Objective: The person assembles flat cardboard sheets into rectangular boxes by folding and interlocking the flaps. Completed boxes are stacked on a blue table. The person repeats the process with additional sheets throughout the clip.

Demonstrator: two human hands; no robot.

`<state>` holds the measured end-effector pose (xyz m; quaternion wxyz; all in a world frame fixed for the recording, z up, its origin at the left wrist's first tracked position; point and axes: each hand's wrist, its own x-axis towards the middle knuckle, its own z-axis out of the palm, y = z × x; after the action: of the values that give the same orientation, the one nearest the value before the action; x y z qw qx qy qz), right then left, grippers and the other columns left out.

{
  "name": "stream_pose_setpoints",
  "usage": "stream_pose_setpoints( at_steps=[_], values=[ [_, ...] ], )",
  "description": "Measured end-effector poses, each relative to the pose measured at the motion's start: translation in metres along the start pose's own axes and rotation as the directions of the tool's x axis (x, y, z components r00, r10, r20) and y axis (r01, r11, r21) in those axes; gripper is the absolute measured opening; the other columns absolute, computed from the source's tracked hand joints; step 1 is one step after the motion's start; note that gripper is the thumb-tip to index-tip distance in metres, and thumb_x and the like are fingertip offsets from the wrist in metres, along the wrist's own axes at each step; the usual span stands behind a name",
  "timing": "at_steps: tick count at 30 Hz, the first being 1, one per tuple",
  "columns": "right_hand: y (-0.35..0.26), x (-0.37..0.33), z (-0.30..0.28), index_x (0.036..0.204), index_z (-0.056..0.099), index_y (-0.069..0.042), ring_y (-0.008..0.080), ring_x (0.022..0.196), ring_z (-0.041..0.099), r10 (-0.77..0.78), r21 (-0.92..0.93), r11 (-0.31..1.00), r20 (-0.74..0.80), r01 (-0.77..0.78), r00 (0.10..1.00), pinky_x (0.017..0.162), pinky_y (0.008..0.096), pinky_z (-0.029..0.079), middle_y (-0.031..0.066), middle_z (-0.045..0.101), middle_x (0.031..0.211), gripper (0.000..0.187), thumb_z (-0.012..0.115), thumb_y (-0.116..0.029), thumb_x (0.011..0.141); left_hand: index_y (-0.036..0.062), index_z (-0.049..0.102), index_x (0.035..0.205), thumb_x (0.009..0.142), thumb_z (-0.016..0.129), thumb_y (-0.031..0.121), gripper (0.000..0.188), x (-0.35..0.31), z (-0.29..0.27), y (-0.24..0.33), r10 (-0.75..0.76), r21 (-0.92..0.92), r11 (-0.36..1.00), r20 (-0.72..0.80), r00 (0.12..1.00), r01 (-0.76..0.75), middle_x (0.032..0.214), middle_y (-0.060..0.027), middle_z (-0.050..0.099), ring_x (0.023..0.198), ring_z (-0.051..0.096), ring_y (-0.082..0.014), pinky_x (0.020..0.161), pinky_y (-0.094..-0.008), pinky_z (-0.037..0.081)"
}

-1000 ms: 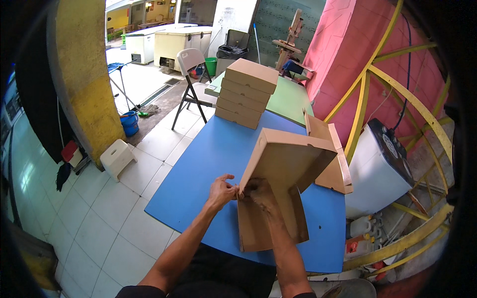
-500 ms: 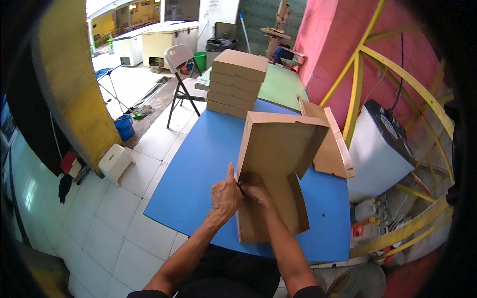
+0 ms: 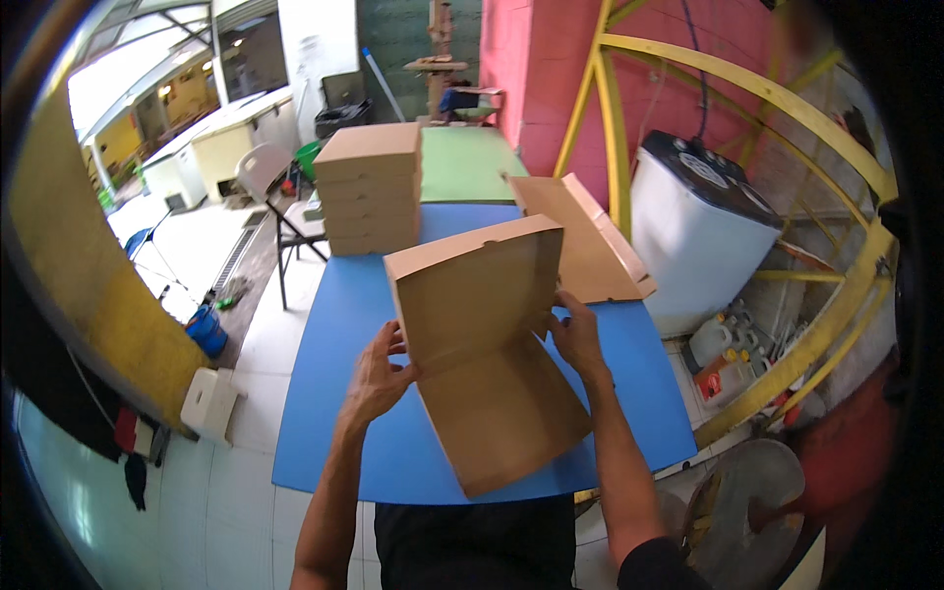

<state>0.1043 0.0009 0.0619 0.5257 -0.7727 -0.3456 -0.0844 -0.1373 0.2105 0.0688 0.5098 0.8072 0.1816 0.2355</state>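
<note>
A brown cardboard box (image 3: 506, 413) stands unfolded in front of me, its tray low and its lid raised toward the far side. At the left edge near the fold, my left hand (image 3: 379, 379) grips the box with bent fingers and the thumb against the side. My right hand (image 3: 578, 339) closes on the lid's right side flap near the hinge, with part of its thumb side against the cardboard. Both hands are on the same box, one at each side.
A blue table (image 3: 334, 413) lies under the box. At its far left stands a stack of closed cardboard boxes (image 3: 369, 187); another opened box (image 3: 580, 236) lies at the far right. A white washing machine (image 3: 688, 236) and yellow metal bars (image 3: 615, 147) stand to the right.
My hands have parted from the box's left fold, the right one moving across to the lid's right side. The box has turned, and the head view has swung to the right.
</note>
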Motion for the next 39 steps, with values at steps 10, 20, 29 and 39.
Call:
stream_pose_setpoints(
  at_steps=[10,20,29,39],
  values=[
    [0.051,-0.043,-0.01,0.115,0.067,0.001,0.0189,0.086,0.072,-0.06,0.309,0.951,0.231,-0.014,0.971,0.073,0.0324,0.058,0.0142,0.074,0.108,0.022,0.066,-0.004,0.094,0.0119,0.059,0.132,0.087,0.058,-0.001,0.047,0.001,-0.027,-0.038,0.37,0.476,0.804,0.07,0.926,-0.357,0.131,-0.0151,0.063,0.119,0.06,-0.0389,0.101,-0.0444,0.049],
    [-0.012,-0.128,-0.053,0.142,0.048,-0.01,0.0338,0.121,0.063,-0.005,0.128,0.991,0.382,-0.048,0.924,0.091,0.0369,0.059,0.0189,0.05,0.146,0.061,0.074,-0.007,0.087,0.0081,0.03,0.157,0.078,0.066,0.001,0.087,-0.101,-0.036,-0.06,-0.13,0.272,0.959,0.165,0.978,0.082,0.155,-0.0213,0.041,0.15,0.029,-0.037,0.124,-0.0535,0.017],
    [-0.028,-0.137,-0.032,0.144,0.046,-0.022,0.0383,0.132,0.053,-0.352,-0.076,0.897,0.47,0.435,0.81,0.102,0.0464,0.056,0.0157,0.04,0.153,0.086,0.087,-0.014,0.07,0.0053,0.051,0.143,0.082,0.08,0.03,0.072,-0.125,0.018,-0.058,-0.137,0.48,0.868,-0.014,0.99,0.127,0.147,-0.0177,0.051,0.147,0.033,-0.0355,0.124,-0.0575,0.007],
    [-0.011,-0.137,-0.005,0.134,0.048,-0.011,0.0379,0.124,0.059,-0.425,-0.167,0.851,0.339,0.498,0.839,0.091,0.0432,0.061,0.0176,0.047,0.147,0.063,0.078,-0.004,0.078,0.0019,0.062,0.124,0.09,0.073,0.024,0.043,-0.118,0.026,-0.068,-0.048,0.363,0.921,-0.253,0.966,0.141,0.127,-0.0174,0.063,0.129,0.053,-0.0341,0.12,-0.0567,0.022]
  ],
)
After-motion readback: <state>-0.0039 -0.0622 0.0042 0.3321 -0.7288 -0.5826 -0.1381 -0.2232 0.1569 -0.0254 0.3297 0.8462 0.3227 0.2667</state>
